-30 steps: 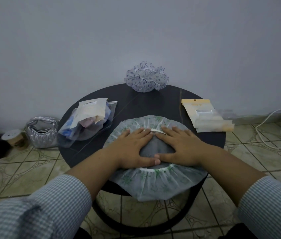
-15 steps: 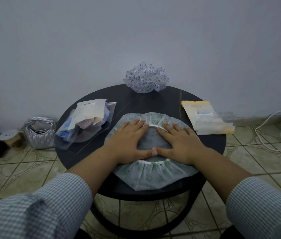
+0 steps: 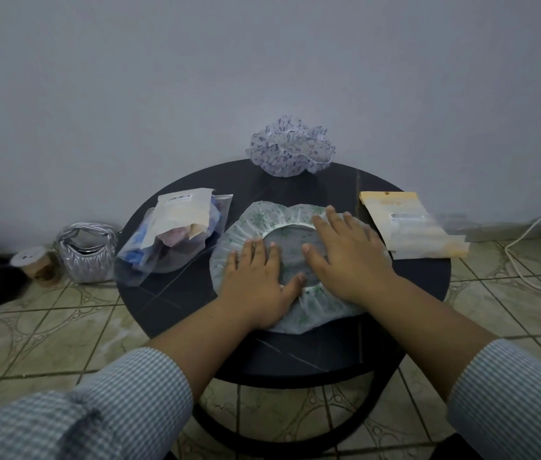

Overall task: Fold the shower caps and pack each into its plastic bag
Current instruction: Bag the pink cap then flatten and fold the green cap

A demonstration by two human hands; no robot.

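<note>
A white shower cap with a green print lies spread flat, opening up, in the middle of the round black table. My left hand presses flat on its near left part. My right hand lies flat on its right side, fingers reaching the far rim. A second cap with a purple print sits bunched at the table's far edge. A pile of packed plastic bags lies on the left. Flat bags with yellow headers lie on the right.
On the tiled floor to the left stand a silver quilted bag and a roll of tape. A white cable runs along the floor at right. A grey wall stands just behind the table.
The cap has been slid away from the table's near edge and now lies wholly on the table. My hands have moved apart, the right one farther toward the far rim.
</note>
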